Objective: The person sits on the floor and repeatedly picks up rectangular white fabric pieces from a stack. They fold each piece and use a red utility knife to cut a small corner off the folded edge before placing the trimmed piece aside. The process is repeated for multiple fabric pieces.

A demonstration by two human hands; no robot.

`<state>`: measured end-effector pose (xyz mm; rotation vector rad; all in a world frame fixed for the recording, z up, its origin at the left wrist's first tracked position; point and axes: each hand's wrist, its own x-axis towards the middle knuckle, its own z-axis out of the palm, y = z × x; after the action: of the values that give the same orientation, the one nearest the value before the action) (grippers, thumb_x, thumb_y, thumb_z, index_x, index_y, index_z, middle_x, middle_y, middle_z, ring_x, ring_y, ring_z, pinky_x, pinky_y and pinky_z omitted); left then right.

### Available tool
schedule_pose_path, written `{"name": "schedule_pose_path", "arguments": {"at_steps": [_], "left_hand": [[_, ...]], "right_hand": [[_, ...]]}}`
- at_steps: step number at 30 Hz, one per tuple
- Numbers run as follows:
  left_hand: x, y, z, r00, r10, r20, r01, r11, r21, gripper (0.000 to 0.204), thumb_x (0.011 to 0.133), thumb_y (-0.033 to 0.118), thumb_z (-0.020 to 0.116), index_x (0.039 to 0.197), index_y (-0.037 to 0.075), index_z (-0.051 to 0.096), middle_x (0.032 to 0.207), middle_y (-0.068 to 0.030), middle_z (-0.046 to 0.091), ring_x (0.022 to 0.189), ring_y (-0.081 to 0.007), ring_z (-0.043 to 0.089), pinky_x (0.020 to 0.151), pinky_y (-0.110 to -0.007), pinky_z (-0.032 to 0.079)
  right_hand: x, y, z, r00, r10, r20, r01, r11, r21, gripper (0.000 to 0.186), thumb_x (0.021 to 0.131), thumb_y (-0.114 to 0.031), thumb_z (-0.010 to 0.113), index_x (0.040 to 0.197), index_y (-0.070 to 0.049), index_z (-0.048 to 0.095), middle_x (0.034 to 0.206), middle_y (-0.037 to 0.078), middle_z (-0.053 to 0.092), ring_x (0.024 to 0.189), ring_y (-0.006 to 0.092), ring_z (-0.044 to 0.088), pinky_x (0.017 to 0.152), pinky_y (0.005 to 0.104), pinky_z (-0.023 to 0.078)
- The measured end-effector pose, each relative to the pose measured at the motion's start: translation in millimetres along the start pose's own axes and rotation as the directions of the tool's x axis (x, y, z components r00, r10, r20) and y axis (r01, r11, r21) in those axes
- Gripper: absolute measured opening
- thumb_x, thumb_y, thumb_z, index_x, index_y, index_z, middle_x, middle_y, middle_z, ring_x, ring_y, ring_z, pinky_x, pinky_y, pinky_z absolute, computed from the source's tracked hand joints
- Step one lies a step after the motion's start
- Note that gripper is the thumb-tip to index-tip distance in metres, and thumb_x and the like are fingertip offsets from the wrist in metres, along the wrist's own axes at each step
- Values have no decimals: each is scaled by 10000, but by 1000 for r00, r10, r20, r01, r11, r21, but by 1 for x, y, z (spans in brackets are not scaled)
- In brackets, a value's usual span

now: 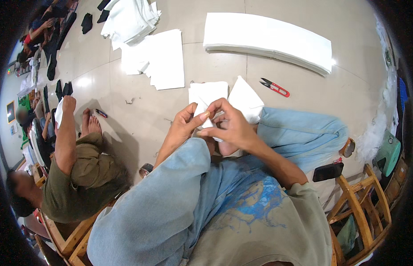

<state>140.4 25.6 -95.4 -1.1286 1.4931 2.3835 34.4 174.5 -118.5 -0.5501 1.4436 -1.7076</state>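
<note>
Both hands hold a small folded piece of white cloth (201, 109) in front of my bent knees. My left hand (182, 124) pinches it from the left, with the thumb laid along its edge. From the right, my right hand (231, 126) grips the same piece between thumb and fingers. Just beyond the hands a flat white cloth piece (215, 89) lies on the floor, partly hidden by them. Another white piece (245, 99) with a pointed top lies to the right by my jeans. Red-handled thread snips (275, 87) rest farther right on the tiles.
A long stack of white cloth (266, 40) lies at the far right. Loose white pieces (166, 60) and a heap (131, 20) are far left. A co-worker (82, 173) sits at my left. A black phone (328, 172) and a wooden chair (355, 201) are at my right.
</note>
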Motion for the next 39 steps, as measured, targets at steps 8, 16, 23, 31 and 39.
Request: {"name": "schedule_pose_path", "arguments": {"at_steps": [8, 16, 23, 31, 39], "left_hand": [[-14, 1, -8, 989, 87, -120, -113, 966, -231, 206, 1040, 249, 573, 1051, 46, 611, 967, -43, 665, 893, -100, 616, 826, -274, 491], [-13, 77, -40, 695, 668, -268, -622, 745, 242, 205, 1035, 189, 587, 1156, 32, 536, 1058, -59, 636, 1036, -125, 592, 953, -330, 449], [117, 125, 1, 672, 698, -246, -625, 713, 318, 301, 1034, 253, 607, 1222, 20, 576, 951, -48, 687, 867, -81, 607, 789, -230, 472], [254, 110, 43, 689, 707, -160, -520, 635, 571, 251, 988, 225, 651, 1028, -23, 647, 698, 4, 553, 606, -81, 436, 547, -283, 363], [262, 88, 49, 661, 716, -223, -385, 580, 718, 260, 979, 212, 656, 1005, -46, 636, 703, -81, 596, 618, -140, 471, 589, -326, 408]], "right_hand": [[-1, 12, 7, 988, 136, 77, -150, 962, 228, 152, 1012, -174, 637, 1008, -26, 600, 903, 11, 620, 854, 70, 553, 740, 261, 488], [-1, -34, -69, 867, -33, -498, 109, 986, 125, 191, 1066, -225, 538, 1075, -43, 597, 927, -34, 585, 869, 30, 519, 768, 205, 445], [30, -66, -224, 515, -278, -811, 121, 960, -252, 350, 1090, -343, 473, 1033, -27, 611, 852, -53, 527, 762, 61, 456, 700, 244, 409], [70, -47, -339, 439, -480, -760, -313, 711, -630, 388, 1069, -333, 504, 1007, 20, 652, 780, 79, 608, 726, 160, 514, 711, 325, 459], [80, -18, -347, 433, -519, -737, -452, 583, -675, 316, 1049, -298, 504, 1029, -28, 667, 851, 188, 720, 798, 352, 697, 731, 444, 518]]}}
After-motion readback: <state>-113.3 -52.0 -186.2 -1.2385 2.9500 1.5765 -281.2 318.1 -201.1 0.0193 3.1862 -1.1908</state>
